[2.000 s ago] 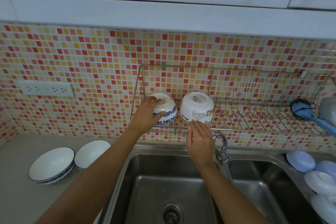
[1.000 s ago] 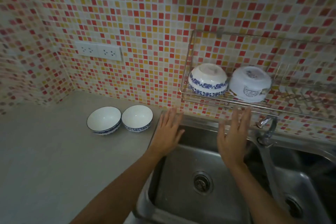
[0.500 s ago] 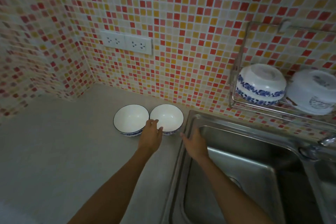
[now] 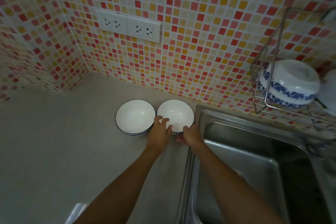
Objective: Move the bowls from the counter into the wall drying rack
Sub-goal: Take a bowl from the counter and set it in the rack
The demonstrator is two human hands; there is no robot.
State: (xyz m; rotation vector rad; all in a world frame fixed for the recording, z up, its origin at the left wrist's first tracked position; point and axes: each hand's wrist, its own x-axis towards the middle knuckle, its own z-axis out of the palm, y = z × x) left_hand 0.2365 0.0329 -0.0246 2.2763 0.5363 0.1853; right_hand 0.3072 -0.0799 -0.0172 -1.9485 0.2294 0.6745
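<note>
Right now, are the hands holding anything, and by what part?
Both hands are on the right bowl at its near rim: left hand at the near-left edge, right hand at the near-right. It sits on the counter.

1. Two white bowls with dark rims, the left bowl (image 4: pixel 135 115) and the right bowl (image 4: pixel 176 113), are sitting upright on the counter (image 4: pixel 54 151), rims touching.
2. A blue-patterned bowl (image 4: pixel 289 85) is being held upside down in the wall drying rack (image 4: pixel 261 100).
</note>
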